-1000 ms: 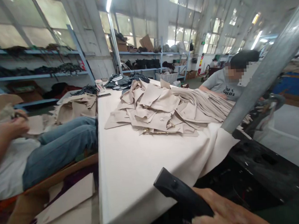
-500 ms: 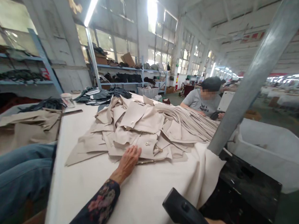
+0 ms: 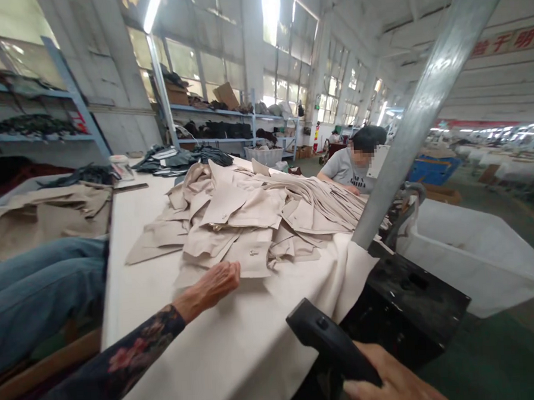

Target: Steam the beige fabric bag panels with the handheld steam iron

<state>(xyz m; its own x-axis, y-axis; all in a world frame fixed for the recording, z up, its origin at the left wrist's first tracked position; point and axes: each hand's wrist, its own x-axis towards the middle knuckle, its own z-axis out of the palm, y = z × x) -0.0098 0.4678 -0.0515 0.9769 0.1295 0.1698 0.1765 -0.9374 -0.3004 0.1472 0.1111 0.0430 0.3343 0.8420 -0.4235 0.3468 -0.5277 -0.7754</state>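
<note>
My left hand (image 3: 214, 286) is closed at the near edge of a pile of beige fabric pieces (image 3: 215, 243). Its curled fingers seem to pinch the edge of one piece (image 3: 247, 262) that carries small metal hardware; the fingertips are partly hidden. Zips and small metal fittings show on some of the stacked pieces. At the lower right, my right hand (image 3: 383, 373) grips the handle of a black handheld scanner (image 3: 328, 334), its head tilted up and left over the cloth-covered table (image 3: 221, 351).
A slanted metal post (image 3: 423, 114) rises at the table's right corner. Beyond it stand a black box (image 3: 415, 299) and a white bin (image 3: 466, 243). A co-worker (image 3: 348, 166) sits across the table. Jeans-clad legs (image 3: 47, 283) are at left. Dark pieces (image 3: 179, 160) lie at the back.
My left hand has gone from lying spread on the fabric to closed fingers, a little left and nearer me. More of my right hand shows around the scanner. The view has shifted right.
</note>
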